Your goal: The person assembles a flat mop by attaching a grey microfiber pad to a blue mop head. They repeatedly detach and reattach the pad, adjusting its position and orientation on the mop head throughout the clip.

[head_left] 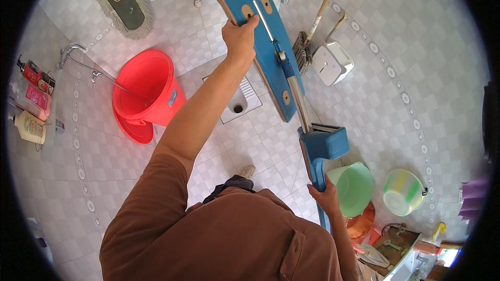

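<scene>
Your left hand (240, 35) is stretched far out ahead of you, fingers clamped on the left edge of the blue mop head (259, 36), a long flat board with tan patches that you are holding up off the floor. Your right hand (324, 196) is drawn in close to your body and closed around the blue mop handle (318, 174), just below the blue squeezer block (325, 143) that sits on the metal rod (298, 103) running up to the board. So the mop hangs between your two hands, which are well apart, one at each end. Beside your right hand, touching distance to its right, is a green plastic basin (354, 187), and further right a smaller green and yellow bowl (402, 191). To the left of your outstretched arm a red bucket (147, 91) lies tipped on the tiled floor (260, 145). Below your left hand is a squat toilet (238, 101) set in the floor. Right of the board a broom (307, 41) leans by a white box (332, 62), and far left of your raised hand a dust mop (125, 2) rests against the wall.
</scene>
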Tool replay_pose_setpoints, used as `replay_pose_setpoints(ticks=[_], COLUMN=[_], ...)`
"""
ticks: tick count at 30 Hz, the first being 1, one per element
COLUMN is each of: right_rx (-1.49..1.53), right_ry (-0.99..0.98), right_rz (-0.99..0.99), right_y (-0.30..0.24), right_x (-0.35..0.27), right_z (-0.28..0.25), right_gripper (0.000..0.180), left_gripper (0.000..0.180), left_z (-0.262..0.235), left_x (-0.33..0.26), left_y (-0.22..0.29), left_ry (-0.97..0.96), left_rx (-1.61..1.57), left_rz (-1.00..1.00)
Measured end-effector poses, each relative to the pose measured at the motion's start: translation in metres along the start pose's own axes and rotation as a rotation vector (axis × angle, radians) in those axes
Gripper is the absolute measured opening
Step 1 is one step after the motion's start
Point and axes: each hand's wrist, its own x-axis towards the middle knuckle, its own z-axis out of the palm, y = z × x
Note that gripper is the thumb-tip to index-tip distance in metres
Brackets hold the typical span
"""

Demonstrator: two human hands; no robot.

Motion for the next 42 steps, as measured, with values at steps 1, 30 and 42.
replay_pose_setpoints(ticks=[1, 30, 42], right_rx=[-0.089, 0.983, -0.016], right_ry=[0.099, -0.658, 0.073], right_rz=[-0.052, 0.07, -0.087], right_y=[-0.001, 0.03, 0.019], right_x=[0.0, -0.009, 0.003], right_z=[0.005, -0.027, -0.029], right_gripper=[0.038, 0.053, 0.038], left_gripper=[0.026, 0.035, 0.033], left_z=[-0.002, -0.014, -0.009], left_x=[0.002, 0.039, 0.051], left_y=[-0.002, 0.034, 0.02], left_ry=[0.023, -0.337, -0.297], left_rx=[-0.03, -0.139, 0.039], left_rz=[-0.017, -0.294, -0.287])
